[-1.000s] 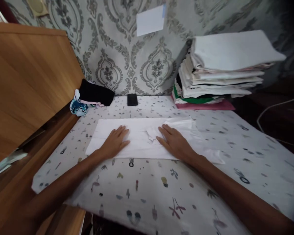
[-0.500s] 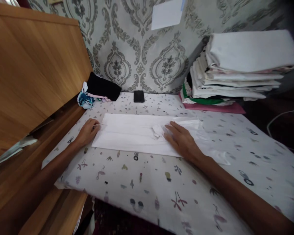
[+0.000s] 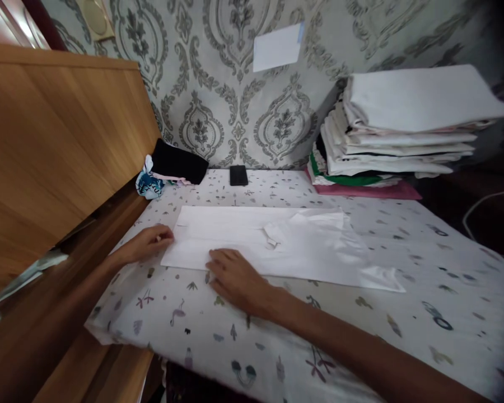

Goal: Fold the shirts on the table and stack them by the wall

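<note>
A white folded garment that looks like a shirt lies flat, lengthwise from left to right. A small raised fold, perhaps a collar or cuff, sticks up near its middle, and its right end is creased. My left hand is at the left edge, fingers curled together with their tips touching the cloth; whatever may be between them is hidden. My right hand lies palm down over the near edge, left of the middle, its fingers stretched out and holding nothing.
The garment rests on a white patterned sheet. A tall stack of folded clothes stands at the back right. By the wall are a black wallet-like object and a black cloth. A wooden panel rises on the left.
My right hand has slid left and nearer along the garment, from beside the raised fold to the near edge. My left hand stays at the left edge. The view has tilted up slightly.
</note>
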### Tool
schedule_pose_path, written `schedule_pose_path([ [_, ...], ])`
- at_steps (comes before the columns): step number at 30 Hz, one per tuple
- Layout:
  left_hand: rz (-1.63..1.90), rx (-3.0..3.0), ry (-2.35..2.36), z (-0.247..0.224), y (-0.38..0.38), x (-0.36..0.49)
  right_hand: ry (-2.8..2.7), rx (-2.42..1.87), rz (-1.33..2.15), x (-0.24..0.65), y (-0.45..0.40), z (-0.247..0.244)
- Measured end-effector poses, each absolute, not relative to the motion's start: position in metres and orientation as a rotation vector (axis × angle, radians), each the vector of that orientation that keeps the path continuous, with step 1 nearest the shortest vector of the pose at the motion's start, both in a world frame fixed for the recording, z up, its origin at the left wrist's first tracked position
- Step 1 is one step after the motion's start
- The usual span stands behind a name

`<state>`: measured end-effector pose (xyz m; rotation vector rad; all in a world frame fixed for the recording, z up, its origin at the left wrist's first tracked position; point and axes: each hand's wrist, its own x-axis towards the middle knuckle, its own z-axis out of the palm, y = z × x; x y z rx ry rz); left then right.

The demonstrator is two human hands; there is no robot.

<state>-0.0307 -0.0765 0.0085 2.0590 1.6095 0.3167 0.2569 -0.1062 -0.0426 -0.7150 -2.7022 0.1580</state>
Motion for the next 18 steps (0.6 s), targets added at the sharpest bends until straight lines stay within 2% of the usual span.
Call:
schedule_pose_path([
  [5,0.496,1.877,2.016,-0.005,0.007,-0.027,-2.819,-0.602,0.004,0.187,-0.114,-0.029],
  [8,0.498,1.837,2.099,-0.011,0.042,-0.019,-2.844,-0.657,0.001,0.155,-0.110,-0.024],
  [15,0.451,1.747,2.103,-0.015,0.067,-0.005,-2.813,-0.709,0.197,0.134,-0.091,-0.020],
  [18,0.494,1.723,2.048,-0.009,0.067,-0.002,-2.701,-0.897,0.356,0.149,-0.088,-0.013],
])
